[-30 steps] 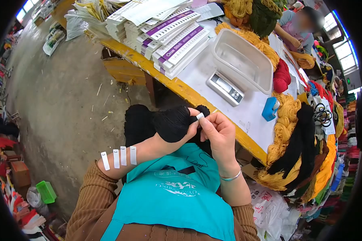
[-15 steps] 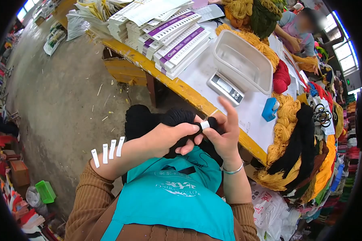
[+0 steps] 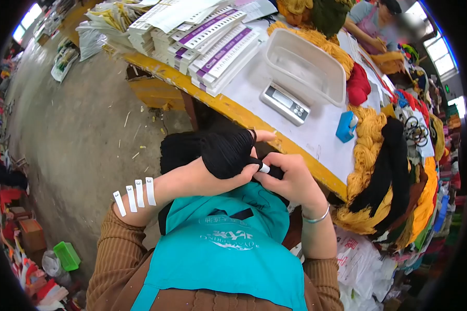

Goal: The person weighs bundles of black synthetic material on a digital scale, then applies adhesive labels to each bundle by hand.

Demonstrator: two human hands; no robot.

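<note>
A skein of black thread point(image 3: 225, 153) is bunched over my left hand point(image 3: 238, 176), whose fingers are wrapped in it and mostly hidden beneath. A small white paper band point(image 3: 264, 168) circles the skein's narrow end, between both thumbs. My right hand point(image 3: 293, 179) is closed on that end, thumb and fingers pressed against the black strands beside the band. More black thread point(image 3: 179, 147) hangs behind my left wrist. Several white paper labels point(image 3: 139, 194) printed with a 3 stick to my left forearm.
On the yellow-edged table point(image 3: 327, 179) are a digital scale point(image 3: 285, 103), a clear plastic tub point(image 3: 306, 67), a blue tape dispenser point(image 3: 346, 127) and stacks of printed cards point(image 3: 220, 57). Golden skeins point(image 3: 366, 140) line its right side. A person point(image 3: 371, 28) works across the table.
The black skein has spread over my left hand, facing up. My right hand's raised index finger has folded down beside the white band. The view has shifted slightly.
</note>
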